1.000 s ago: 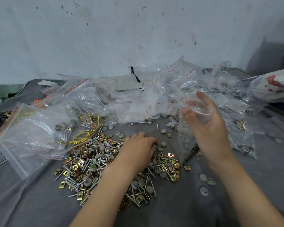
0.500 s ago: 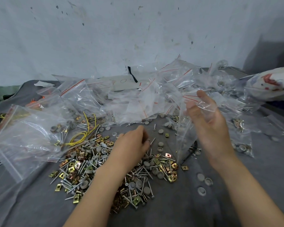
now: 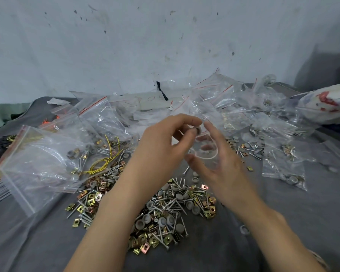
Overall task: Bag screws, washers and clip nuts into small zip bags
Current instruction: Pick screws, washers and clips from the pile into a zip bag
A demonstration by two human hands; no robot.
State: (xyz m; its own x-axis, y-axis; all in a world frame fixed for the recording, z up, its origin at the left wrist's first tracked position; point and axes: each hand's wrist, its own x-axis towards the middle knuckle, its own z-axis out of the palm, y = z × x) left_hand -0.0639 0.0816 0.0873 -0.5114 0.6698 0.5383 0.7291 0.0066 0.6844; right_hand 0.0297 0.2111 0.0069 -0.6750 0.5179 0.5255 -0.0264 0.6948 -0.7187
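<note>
From the head: pinching a grey washer between left hand thumb and forefinger, near the mouth of a small zip bag gripped open in the right hand, above the hardware pile; scrawl on far paper unreadable

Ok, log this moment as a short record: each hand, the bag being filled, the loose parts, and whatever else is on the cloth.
left hand: above the pile, fingers pinch a grey washer
right hand: holds a small zip bag, mouth open
washer vs bag: at the mouth, not yet inside
loose parts: pile of screws, washers and clip nuts on grey cloth
left side: large zip bag, yellow wires by it
back: heap of zip bags
</note>
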